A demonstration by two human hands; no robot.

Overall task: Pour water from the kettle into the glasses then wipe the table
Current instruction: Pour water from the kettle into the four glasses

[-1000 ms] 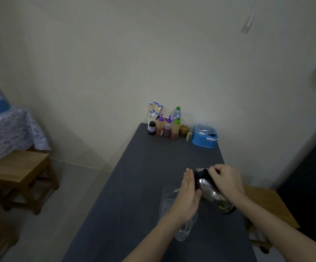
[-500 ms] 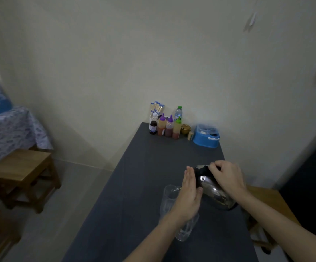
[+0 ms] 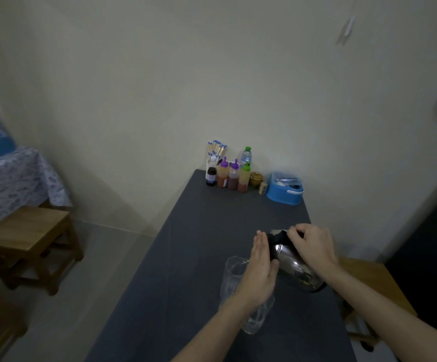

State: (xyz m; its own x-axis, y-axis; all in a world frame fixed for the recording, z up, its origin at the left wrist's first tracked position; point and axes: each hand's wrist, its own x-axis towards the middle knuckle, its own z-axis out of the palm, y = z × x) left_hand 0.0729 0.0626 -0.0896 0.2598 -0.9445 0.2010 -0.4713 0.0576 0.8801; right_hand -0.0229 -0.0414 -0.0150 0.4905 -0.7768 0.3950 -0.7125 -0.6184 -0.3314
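A shiny steel kettle (image 3: pixel 294 267) with a black top is tilted to the left over the dark grey table (image 3: pixel 186 257). My right hand (image 3: pixel 314 246) grips its black handle from above. My left hand (image 3: pixel 260 273) lies flat, fingers straight, against the kettle's left side near the spout. A clear glass (image 3: pixel 231 276) stands under the spout, partly hidden by my left hand. A second clear glass (image 3: pixel 256 318) stands nearer to me, below my left wrist.
At the table's far end stand sauce bottles (image 3: pixel 231 176), a water bottle (image 3: pixel 245 155), a chopstick holder (image 3: pixel 215 152), a small gold pot (image 3: pixel 256 178) and a blue box (image 3: pixel 285 189). Wooden stools (image 3: pixel 29 239) are on the left, another stool (image 3: pixel 376 280) on the right.
The view has tipped slightly. Both hands and the tilted kettle stay over the glass, almost unmoved.
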